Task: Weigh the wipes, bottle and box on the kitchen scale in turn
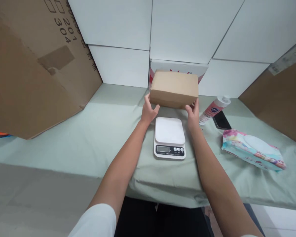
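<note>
Both hands, left (149, 110) and right (192, 113), grip the cardboard box (174, 88) ends, its long axis running nine-to-three, at twelve o'clock from the kitchen scale (169, 137).

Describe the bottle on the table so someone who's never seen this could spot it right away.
Start at the green table and find the white scale in the middle. Right of it, past the right hand, the bottle lies tilted beside a black phone. It alone has a pink label and white cap.
</note>
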Demonstrator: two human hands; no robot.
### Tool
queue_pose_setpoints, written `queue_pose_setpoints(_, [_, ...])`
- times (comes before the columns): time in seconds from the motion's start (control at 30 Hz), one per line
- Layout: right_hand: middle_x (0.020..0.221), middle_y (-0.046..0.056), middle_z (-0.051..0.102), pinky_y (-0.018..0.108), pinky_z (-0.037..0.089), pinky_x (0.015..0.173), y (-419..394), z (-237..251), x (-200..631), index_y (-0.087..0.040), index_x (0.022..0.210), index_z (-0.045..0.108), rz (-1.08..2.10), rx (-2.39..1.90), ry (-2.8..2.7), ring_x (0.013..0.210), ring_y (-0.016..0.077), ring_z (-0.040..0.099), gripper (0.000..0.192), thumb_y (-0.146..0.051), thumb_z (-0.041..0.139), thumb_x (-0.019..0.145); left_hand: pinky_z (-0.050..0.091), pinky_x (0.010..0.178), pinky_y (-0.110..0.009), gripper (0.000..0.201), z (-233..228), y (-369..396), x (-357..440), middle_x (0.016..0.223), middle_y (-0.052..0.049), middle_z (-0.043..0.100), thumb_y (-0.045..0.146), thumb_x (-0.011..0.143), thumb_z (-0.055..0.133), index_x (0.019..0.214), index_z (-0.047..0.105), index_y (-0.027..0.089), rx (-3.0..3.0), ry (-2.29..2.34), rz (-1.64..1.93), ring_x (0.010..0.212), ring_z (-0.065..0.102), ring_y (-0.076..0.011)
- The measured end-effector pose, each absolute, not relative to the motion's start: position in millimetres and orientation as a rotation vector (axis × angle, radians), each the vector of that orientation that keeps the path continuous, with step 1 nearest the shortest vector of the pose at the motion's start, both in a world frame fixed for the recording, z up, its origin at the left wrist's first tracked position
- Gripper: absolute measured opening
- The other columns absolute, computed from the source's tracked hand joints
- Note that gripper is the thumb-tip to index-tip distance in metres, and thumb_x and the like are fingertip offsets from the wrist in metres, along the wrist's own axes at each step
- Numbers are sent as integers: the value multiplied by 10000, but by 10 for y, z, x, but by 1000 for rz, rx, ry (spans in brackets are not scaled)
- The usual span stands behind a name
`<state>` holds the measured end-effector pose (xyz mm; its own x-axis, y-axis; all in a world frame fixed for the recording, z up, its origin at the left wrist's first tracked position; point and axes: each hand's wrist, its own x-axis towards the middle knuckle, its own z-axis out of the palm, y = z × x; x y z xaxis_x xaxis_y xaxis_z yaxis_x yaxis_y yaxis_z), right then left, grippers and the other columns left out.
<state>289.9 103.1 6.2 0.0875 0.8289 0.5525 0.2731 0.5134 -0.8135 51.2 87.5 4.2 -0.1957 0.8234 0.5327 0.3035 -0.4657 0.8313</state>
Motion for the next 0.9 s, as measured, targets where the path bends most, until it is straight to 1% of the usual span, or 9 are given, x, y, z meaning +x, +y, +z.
queue_pose_setpoints(0.07, [1420, 83, 529, 522, 514, 1167, 840, 210, 2945, -400, 1553, 502, 501, -1014, -1432, 1309, 278, 584, 739, -628, 661, 868, 496, 1193, -473, 637, 114, 744, 529, 1538, -227, 572, 376, 913, 608, 1458, 325, 207, 1648, 1201, 1771, 1473, 566, -296])
queue_pose_setpoints(0.13, [1450, 85, 496, 527, 507, 1162, 617, 306, 3034, -406, 1591, 456, 461, -1002, -1436, 1330, 288, 557, 800, -637, 677, 858, 525, 1146, -481, 602, 167, 565, 537, 1489, -238, 594, 431, 917, 609, 1402, 326, 216, 1639, 1129, 1798, 1410, 610, -300])
queue_pose_setpoints(0.23, [1471, 85, 485, 535, 514, 1127, 257, 301, 3192, -425, 1634, 383, 427, -975, -1464, 1348, 304, 536, 878, -651, 689, 843, 552, 1094, -476, 577, 184, 235, 541, 1449, -249, 607, 486, 915, 615, 1344, 335, 221, 1644, 1051, 1786, 1343, 649, -300])
queue_pose_setpoints(0.37, [1511, 88, 492, 536, 524, 1093, -137, 124, 3264, -428, 1639, 350, 418, -992, -1431, 1352, 322, 547, 913, -637, 699, 822, 540, 1101, -466, 651, 140, -157, 552, 1467, -224, 614, 599, 888, 633, 1361, 371, 236, 1665, 1057, 1650, 1368, 635, -306])
queue_pose_setpoints(0.5, [1533, 114, 471, 537, 505, 1113, -295, 11, 3184, -358, 1646, 348, 404, -1054, -1432, 1375, 328, 523, 939, -625, 687, 812, 540, 1089, -441, 764, 124, -331, 551, 1507, -188, 638, 725, 861, 601, 1429, 399, 255, 1387, 1017, 1679, 1375, 645, -302])
queue_pose_setpoints(0.6, [1474, 116, 493, 504, 524, 1072, -307, 1, 3141, -330, 1659, 326, 411, -1051, -1453, 1246, 289, 570, 964, -606, 681, 806, 556, 1041, -393, 732, 132, -334, 505, 1491, -162, 681, 731, 875, 590, 1420, 488, 253, 1177, 949, 1729, 1345, 679, -294])
queue_pose_setpoints(0.67, [1416, 109, 521, 489, 534, 1045, -312, 5, 3129, -323, 1656, 332, 405, -1020, -1460, 1166, 270, 587, 957, -606, 672, 808, 574, 978, -370, 704, 131, -310, 459, 1412, -146, 741, 742, 880, 579, 1383, 556, 250, 1074, 919, 1729, 1280, 722, -289])
queue_pose_setpoints(0.77, [1383, 106, 536, 495, 537, 1030, -330, 8, 3113, -322, 1649, 342, 395, -962, -1460, 1138, 272, 594, 936, -614, 656, 817, 586, 923, -364, 682, 125, -271, 395, 1312, -131, 794, 763, 890, 544, 1326, 624, 245, 935, 892, 1742, 1217, 757, -289])
queue_pose_setpoints(0.9, [1340, 97, 555, 509, 546, 1023, -335, -1, 3095, -337, 1638, 343, 409, -965, -1466, 1129, 276, 605, 919, -617, 646, 816, 590, 946, -355, 631, 140, -235, 352, 1306, -111, 801, 705, 917, 549, 1326, 651, 236, 815, 935, 1743, 1221, 762, -278])
